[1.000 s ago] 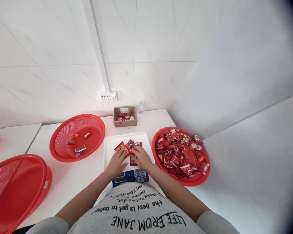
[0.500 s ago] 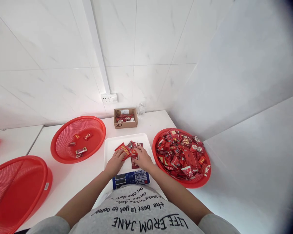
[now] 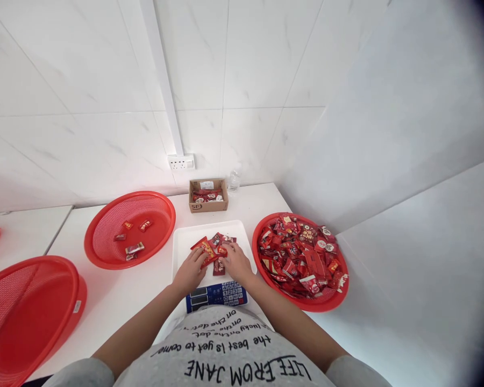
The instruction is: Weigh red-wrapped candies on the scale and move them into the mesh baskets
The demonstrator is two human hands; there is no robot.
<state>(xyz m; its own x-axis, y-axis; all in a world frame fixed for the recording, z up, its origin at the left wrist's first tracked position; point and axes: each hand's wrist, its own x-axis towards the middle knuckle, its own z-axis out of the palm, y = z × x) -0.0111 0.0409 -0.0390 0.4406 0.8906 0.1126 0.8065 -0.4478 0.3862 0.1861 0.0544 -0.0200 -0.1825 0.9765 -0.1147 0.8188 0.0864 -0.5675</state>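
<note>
A white scale tray (image 3: pixel 182 244) lies in front of me with several red snack packets on it. My left hand (image 3: pixel 191 271) is at the tray's left, its fingers closed on the lower edge of a large red and gold packet (image 3: pixel 203 244). My right hand (image 3: pixel 237 263) reaches in from the right, fingers bent over a small red packet (image 3: pixel 222 250). A dark red packet (image 3: pixel 218 267) lies just below its fingertips. Further packets (image 3: pixel 216 239) lie behind, partly overlapped. The fingers hide part of the pile.
The scale's blue keypad panel (image 3: pixel 216 296) sits near my body. A red basket (image 3: pixel 262 215) heaped with red packets stands at right. Another red basket (image 3: pixel 105 258) with several packets is at left, and a third (image 3: pixel 60 263) nearer. Behind are a cardboard box (image 3: pixel 208 206) and a clear bottle (image 3: pixel 234 180).
The dark red packet below my right fingertips has shifted slightly left and up. Both hands stay over the tray, nearly in the same place.
</note>
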